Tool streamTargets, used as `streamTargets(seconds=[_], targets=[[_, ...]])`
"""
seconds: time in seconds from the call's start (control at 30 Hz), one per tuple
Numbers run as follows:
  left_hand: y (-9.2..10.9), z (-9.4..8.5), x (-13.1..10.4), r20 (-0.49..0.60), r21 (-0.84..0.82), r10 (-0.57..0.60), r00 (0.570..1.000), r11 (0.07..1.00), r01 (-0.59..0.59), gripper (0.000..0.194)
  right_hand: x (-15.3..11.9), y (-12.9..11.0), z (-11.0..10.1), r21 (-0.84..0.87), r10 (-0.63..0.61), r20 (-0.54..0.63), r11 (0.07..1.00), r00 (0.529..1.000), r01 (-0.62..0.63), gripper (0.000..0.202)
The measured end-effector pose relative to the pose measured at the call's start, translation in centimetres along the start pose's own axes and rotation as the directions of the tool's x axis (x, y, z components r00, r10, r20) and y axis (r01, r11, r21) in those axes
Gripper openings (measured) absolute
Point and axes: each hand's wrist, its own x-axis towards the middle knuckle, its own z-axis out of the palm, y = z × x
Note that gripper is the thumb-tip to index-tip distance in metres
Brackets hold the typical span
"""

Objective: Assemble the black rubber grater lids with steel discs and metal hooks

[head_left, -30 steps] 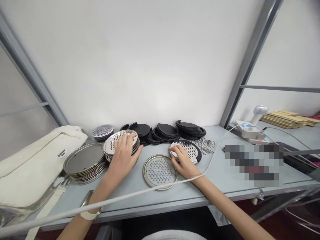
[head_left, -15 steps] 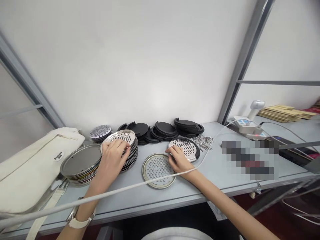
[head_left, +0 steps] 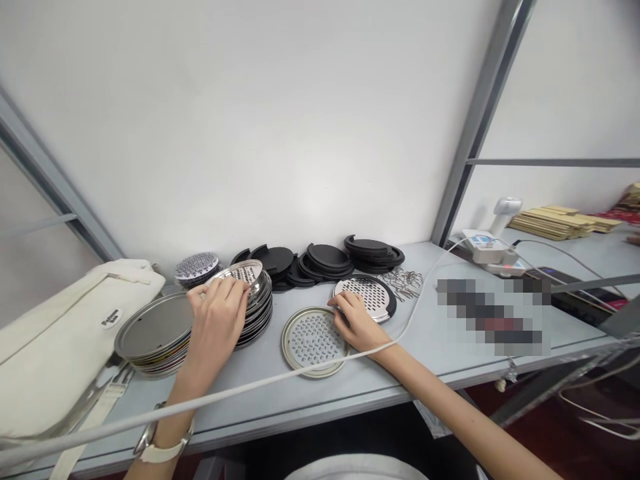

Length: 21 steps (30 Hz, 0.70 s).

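My left hand (head_left: 220,310) grips a shiny round metal grater disc (head_left: 249,272), tilted at the top of a tall stack of similar discs (head_left: 259,319). The fingers cover much of its surface. My right hand (head_left: 354,319) is closed, with its fingers curled at the right rim of a grater disc (head_left: 311,340) lying flat on the table. That disc has a wide pale rim and raised teeth. Just behind this hand, another perforated grater disc (head_left: 367,297) sits in a black holder (head_left: 392,303); the hand partly covers it.
Black round holders (head_left: 327,259) lie piled along the wall. Small metal hooks (head_left: 404,283) are heaped beside them. On the left stand a stack of large lids (head_left: 155,327) and a white bag (head_left: 75,333). A white cable (head_left: 280,371) crosses in front of my forearms.
My left hand has drawn slightly toward the left and lower, and the top disc of the stack is now tilted. The right hand stays at the same disc. The camera view shifted slightly.
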Motion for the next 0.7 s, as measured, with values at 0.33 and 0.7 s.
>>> streamTargets(seconds=[0.33, 0.7], targets=[[0.5, -1.1, -0.6, -0.266, -0.061, -0.026, 0.964, 0.998, 0.01, 0.009, 0.1, -0.5, -0.5, 0.052, 0.043, -0.081, 0.998, 0.996, -0.039, 0.023], [5.0, 0.5, -0.1, 0.357, -0.901, -0.256, 0.898, 0.157, 0.403, 0.016, 0.0, -0.9, -1.8, 0.659, 0.413, -0.052, 0.698, 0.909, -0.279, 0.037]])
